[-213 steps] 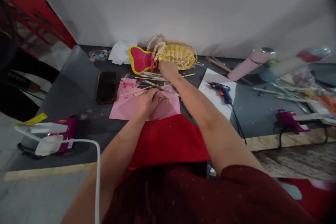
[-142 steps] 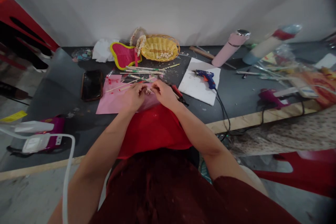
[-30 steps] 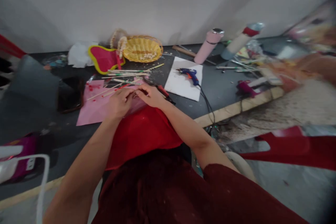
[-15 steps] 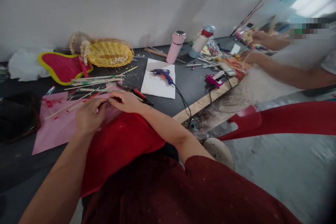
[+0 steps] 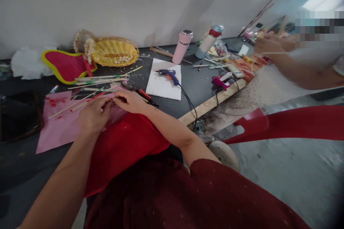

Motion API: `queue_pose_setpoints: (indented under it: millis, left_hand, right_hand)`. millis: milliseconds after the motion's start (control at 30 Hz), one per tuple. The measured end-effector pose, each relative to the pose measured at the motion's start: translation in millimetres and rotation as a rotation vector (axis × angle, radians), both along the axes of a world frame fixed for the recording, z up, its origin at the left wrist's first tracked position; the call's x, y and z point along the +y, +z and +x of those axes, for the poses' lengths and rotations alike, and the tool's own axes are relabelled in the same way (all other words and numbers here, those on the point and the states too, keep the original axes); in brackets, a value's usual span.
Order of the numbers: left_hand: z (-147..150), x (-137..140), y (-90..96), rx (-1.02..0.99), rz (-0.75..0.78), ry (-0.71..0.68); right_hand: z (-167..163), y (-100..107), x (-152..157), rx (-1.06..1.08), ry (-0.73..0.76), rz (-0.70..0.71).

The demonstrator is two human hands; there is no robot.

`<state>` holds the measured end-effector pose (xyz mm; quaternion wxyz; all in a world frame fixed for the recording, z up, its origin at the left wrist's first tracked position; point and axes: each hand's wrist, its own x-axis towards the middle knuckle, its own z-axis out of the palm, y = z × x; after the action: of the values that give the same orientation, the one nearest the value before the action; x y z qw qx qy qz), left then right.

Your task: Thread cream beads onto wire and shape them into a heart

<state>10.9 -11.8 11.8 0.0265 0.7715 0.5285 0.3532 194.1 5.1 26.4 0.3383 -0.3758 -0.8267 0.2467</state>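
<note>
My left hand (image 5: 95, 113) and my right hand (image 5: 129, 101) meet fingertip to fingertip above the table's front edge. Both are pinched closed around something too small to make out. Under them lies a pink sheet (image 5: 57, 128) with red scraps on it, and a red cloth (image 5: 126, 150) covers my lap. Beyond my fingers are several thin sticks in printed wrappers (image 5: 104, 79). Red-handled pliers (image 5: 144, 95) rest just past my right hand.
A blue glue gun (image 5: 169, 75) lies on a white board (image 5: 161, 89). Behind stand a yellow basket (image 5: 115, 52), a pink bottle (image 5: 182, 47) and a white-blue bottle (image 5: 209, 43). At left are a yellow-edged red piece (image 5: 64, 66) and a dark tray (image 5: 20, 116). A co-worker's hands (image 5: 271, 43) work at right.
My hands stay together with the fingers barely shifted. The view has moved slightly. The co-worker's nearer hand has lifted from the table toward the other one.
</note>
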Motion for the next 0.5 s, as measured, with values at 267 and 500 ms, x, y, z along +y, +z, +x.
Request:
queue_pose_setpoints:
  millis: [267, 500]
  left_hand:
    - [1.8, -5.7, 5.8, -0.121, -0.075, -0.050]
    - [2.0, -9.7, 12.2, -0.173, -0.095, -0.046]
  right_hand:
    - [-1.9, -7.3, 2.4, 0.141, -0.004, -0.025]
    - [-2.8, -7.2, 1.8, 0.212, 0.043, -0.092]
